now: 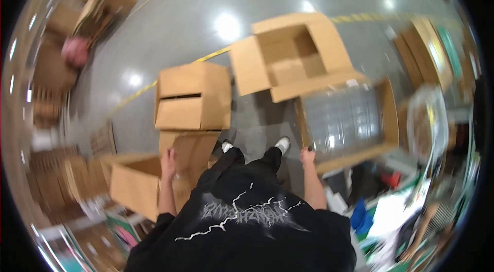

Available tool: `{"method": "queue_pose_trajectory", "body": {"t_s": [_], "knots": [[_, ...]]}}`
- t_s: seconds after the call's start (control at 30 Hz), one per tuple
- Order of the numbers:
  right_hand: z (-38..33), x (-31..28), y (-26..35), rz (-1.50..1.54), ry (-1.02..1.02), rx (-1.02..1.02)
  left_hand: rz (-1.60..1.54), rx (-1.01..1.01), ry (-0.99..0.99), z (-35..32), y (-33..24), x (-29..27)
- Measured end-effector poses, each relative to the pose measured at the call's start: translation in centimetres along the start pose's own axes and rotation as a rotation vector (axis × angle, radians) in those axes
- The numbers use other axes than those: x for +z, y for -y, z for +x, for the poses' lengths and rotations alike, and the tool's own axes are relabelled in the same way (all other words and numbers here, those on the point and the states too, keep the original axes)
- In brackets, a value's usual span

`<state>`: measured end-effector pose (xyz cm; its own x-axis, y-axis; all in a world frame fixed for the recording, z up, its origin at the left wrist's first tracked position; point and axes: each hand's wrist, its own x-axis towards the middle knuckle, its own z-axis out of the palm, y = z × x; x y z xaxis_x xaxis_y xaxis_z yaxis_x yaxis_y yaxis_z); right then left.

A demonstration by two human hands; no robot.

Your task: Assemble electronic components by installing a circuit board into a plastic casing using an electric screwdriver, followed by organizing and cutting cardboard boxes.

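Note:
My left hand (169, 163) is curled closed above an open cardboard box (135, 189) at the lower left, and nothing shows in its fingers. It looks apart from the box's raised flap (198, 148). On the right, my right hand (307, 156) is closed, with a small dark thing (311, 148) at its fingers, too small to name. That hand is nearest to the left edge of a carton (303, 123) filled with clear plastic-looking containers (345, 120). Farther off, an open cardboard box (290, 58) spreads its flaps and looks hollow inside.
A cardboard box with folded-over flaps (193, 94) stands ahead on the left. Stacked cartons (51, 169) line the left side. At right are a clear plastic bag (427, 123) and a cluttered table with a blue item (361, 215). Another person's arm (424, 225) shows lower right.

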<state>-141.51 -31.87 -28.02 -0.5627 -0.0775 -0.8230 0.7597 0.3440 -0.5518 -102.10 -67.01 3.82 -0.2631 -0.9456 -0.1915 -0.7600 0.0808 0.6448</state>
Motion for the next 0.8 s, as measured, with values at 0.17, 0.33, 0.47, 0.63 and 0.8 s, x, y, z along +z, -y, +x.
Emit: {"method": "queue_pose_trajectory", "body": {"t_s": [0.17, 0.33, 0.47, 0.63, 0.8], "knots": [[-8.0, 15.4, 5.2, -0.298, 0.421, -0.17, -0.01, -0.061, -0.516, -5.9, 6.5, -11.3], [-21.8, 32.7, 10.0, -0.646, 0.797, -0.422, 0.425, -0.69, -1.135, -17.7, 17.9, -14.7], [-30.3, 44.0, 6.5, -0.749, 1.126, -0.755, 0.307, -1.12, -1.248, -25.3, 29.3, -9.5], [-40.0, 54.1, -3.4, -0.959, 1.48, -1.253, -0.882, -1.329, -0.999, -27.9, 30.2, -0.1], [-45.0, 59.5, -12.3, -1.538, 1.601, -0.215, -1.715, -0.927, -1.288, -21.9, 26.1, 4.5]]}}
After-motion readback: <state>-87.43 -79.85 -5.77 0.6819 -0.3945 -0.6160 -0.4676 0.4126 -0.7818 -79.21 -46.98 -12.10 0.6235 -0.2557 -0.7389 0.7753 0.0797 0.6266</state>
